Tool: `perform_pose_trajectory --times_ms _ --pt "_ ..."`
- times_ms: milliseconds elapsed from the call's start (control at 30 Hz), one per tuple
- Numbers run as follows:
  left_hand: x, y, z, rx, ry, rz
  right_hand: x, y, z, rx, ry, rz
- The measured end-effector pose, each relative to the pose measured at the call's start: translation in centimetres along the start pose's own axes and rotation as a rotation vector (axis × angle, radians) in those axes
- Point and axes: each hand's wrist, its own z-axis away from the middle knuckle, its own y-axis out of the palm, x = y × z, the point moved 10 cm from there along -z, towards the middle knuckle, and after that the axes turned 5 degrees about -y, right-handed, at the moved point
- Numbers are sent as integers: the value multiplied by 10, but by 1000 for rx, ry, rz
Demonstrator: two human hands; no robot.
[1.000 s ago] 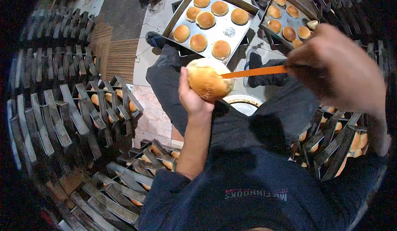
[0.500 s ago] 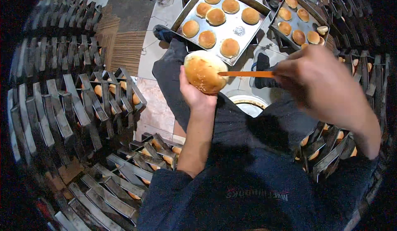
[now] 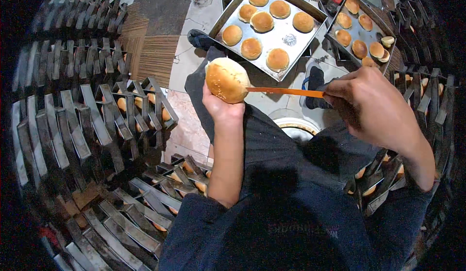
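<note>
A golden sesame-topped bun (image 3: 226,80) rests in my left hand (image 3: 224,110), whose fingers and thumb cup it from below and the sides. My right hand (image 3: 374,106) is closed around the near end of a long, thin orange stick (image 3: 286,92), flat like a spatula handle or brush handle. The stick's far end meets the bun's right side; I cannot tell whether it is inside the bun or only touching it. Beyond my hands lies a square metal tray (image 3: 296,42) holding several round golden buns, one (image 3: 277,59) at its near edge.
A second metal tray (image 3: 361,28) with buns stands at the far right, a red-capped bottle (image 3: 336,0) beside it. Stacked metal trays (image 3: 85,120) with buns in them surround me on both sides. A round white lid or bucket top (image 3: 297,127) sits between my legs.
Both hands have shifted slightly left in the view, with the bun and the orange stick. The bun has tilted a little, and the trays appear shifted right as the view moved.
</note>
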Motion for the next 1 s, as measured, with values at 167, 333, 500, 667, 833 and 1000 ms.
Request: perform_pose_trajectory --times_ms 167,333,500,667,833,1000 --pt "26 18 -11 -36 -38 14 -16 22 -20 -77 6 21" --pt "23 2 -58 -191 -41 19 -56 34 -16 -152 31 -136" --pt "60 15 -129 -138 -75 -85 -148 26 8 -333 242 -211" --pt "145 16 -212 -68 -183 -376 -246 28 34 -675 529 -524" --pt "165 56 -272 -153 439 -1820 -283 6 47 -930 530 -724" --pt "263 95 -335 237 217 -1906 -296 14 61 -966 586 -829"
